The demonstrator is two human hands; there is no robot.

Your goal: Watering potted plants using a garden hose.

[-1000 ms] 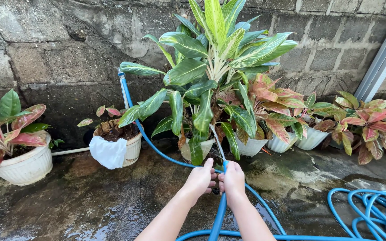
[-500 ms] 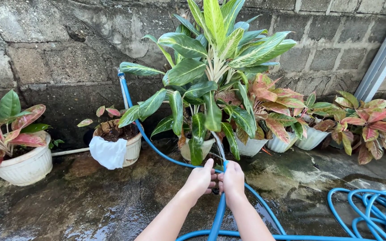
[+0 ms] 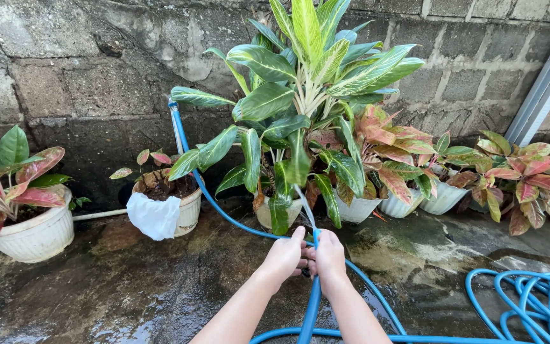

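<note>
Snugly between both hands' fingers (image 3: pixel 299 253): blue hose (image 3: pixel 313 301)

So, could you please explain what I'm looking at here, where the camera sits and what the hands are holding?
There is no machine here: the picture comes from a camera worn on a person's head, looking down at their own two bare hands. The left hand and the right hand are closed together around the end of a blue garden hose, and a thin stream of water shoots from it toward a tall green-and-cream leafy plant in a white pot. The ground is wet concrete. Along a grey block wall stand more white pots with red-and-green leaved plants, and one small pot with white cloth draped over its rim. More hose lies coiled at the right.
</note>
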